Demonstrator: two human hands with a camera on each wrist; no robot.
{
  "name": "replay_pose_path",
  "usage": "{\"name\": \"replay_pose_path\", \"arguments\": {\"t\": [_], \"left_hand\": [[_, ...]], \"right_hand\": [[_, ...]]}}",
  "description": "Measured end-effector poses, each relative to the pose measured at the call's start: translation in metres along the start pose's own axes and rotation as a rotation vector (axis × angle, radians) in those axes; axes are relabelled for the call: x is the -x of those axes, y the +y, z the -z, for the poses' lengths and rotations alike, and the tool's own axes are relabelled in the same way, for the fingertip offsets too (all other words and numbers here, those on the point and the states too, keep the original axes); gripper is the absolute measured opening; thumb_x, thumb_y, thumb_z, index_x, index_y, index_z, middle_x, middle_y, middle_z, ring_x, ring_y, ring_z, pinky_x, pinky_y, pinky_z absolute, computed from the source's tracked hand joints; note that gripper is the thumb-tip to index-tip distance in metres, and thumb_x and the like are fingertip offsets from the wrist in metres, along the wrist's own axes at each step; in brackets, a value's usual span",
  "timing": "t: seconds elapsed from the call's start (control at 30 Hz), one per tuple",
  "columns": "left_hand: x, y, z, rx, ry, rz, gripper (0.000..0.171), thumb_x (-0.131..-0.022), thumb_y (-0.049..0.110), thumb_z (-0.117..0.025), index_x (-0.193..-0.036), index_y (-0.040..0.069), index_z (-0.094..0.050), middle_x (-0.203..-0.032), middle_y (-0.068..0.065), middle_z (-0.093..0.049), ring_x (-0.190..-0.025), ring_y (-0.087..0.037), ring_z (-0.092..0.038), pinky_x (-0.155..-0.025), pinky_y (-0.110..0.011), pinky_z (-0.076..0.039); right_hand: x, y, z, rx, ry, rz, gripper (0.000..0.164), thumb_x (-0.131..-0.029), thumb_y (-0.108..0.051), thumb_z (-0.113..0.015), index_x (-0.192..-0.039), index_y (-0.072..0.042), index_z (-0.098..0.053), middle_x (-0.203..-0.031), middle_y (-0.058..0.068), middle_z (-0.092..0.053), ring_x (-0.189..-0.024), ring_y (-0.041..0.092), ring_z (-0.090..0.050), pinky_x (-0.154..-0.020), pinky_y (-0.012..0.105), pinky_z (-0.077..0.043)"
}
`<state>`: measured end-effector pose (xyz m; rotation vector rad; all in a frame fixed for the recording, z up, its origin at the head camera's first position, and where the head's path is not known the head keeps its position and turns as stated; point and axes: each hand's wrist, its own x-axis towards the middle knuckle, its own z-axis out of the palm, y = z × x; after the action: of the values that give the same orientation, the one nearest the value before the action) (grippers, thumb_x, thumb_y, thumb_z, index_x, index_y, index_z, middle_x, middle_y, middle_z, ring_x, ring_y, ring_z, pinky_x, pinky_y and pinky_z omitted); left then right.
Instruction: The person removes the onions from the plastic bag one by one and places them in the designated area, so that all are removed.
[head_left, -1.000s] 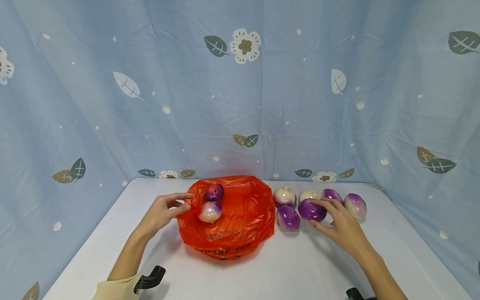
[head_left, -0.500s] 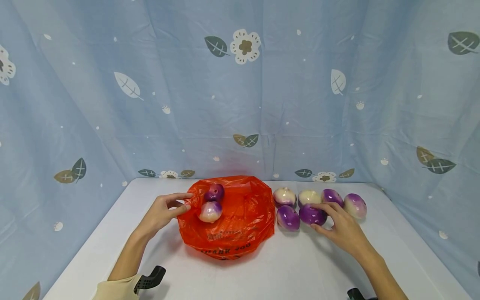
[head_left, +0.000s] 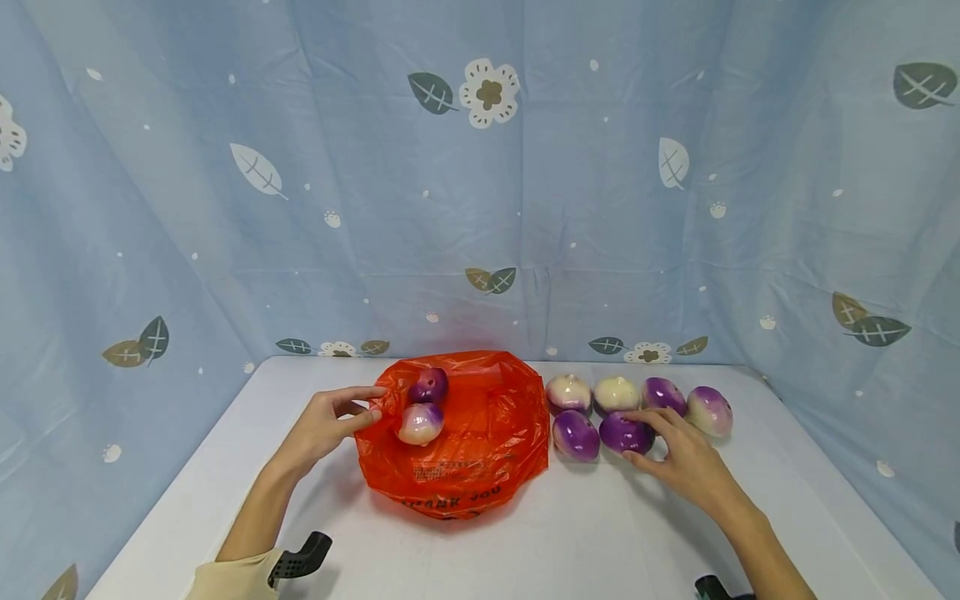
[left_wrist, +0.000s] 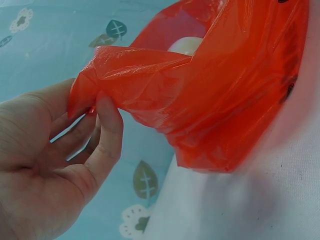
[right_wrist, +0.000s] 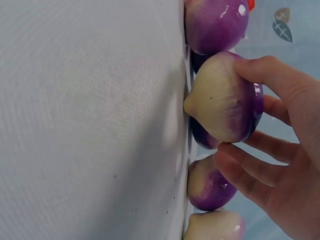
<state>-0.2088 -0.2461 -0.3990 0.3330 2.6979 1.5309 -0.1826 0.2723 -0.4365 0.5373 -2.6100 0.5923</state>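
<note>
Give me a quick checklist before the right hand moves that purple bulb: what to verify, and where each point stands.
1. Left hand secures the bag: ok, it pinches the edge of the red bag.
2. Bag mouth open: ok, it gapes, with two bulbs visible inside.
3. Right hand grip: ok, thumb and fingers hold opposite sides of the held bulb.
4. Low path to the bag: not ok, a neighbouring purple bulb lies in between.
5. Held bulb lifted off the table: cannot tell, contact underneath isn't clear.
</note>
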Motion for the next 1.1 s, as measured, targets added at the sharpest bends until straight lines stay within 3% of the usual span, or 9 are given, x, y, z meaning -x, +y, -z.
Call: {"name": "replay_pose_path", "arguments": {"t": [0.43, 0.8, 1.1], "left_hand": [[0.0, -0.001, 0.0, 0.007, 0.0, 0.011, 0.042, -0.089, 0.03, -0.072, -0.128, 0.015, -0.066, -0.112, -0.013, -0.069, -0.096, -0.027, -0.063, -0.073, -0.029, -0.058], [0.0, -0.001, 0.0, 0.009, -0.002, 0.001, 0.042, -0.089, 0.029, -0.072, -0.128, 0.015, -0.066, -0.113, -0.014, -0.069, -0.097, -0.027, -0.063, -0.073, -0.029, -0.058], [0.0, 0.001, 0.0, 0.01, 0.002, 0.003, 0.042, -0.089, 0.029, -0.072, -0.128, 0.015, -0.066, -0.117, -0.014, -0.068, -0.097, -0.027, -0.063, -0.073, -0.028, -0.058]], "right_hand": [[0.001, -0.001, 0.004, -0.011, -0.032, -0.04, 0.055, -0.076, -0.035, -0.084, -0.125, -0.019, -0.064, -0.122, 0.014, -0.065, -0.092, 0.025, -0.068, -0.076, 0.047, -0.056], [0.001, -0.003, 0.009, -0.028, -0.058, -0.06, 0.055, -0.077, -0.031, -0.083, -0.125, -0.015, -0.062, -0.125, 0.015, -0.064, -0.093, 0.03, -0.07, -0.075, 0.047, -0.058], [0.001, -0.001, 0.01, -0.036, -0.063, -0.074, 0.057, -0.078, -0.034, -0.083, -0.127, -0.013, -0.061, -0.136, 0.024, -0.057, -0.093, 0.033, -0.07, -0.075, 0.05, -0.057]]}}
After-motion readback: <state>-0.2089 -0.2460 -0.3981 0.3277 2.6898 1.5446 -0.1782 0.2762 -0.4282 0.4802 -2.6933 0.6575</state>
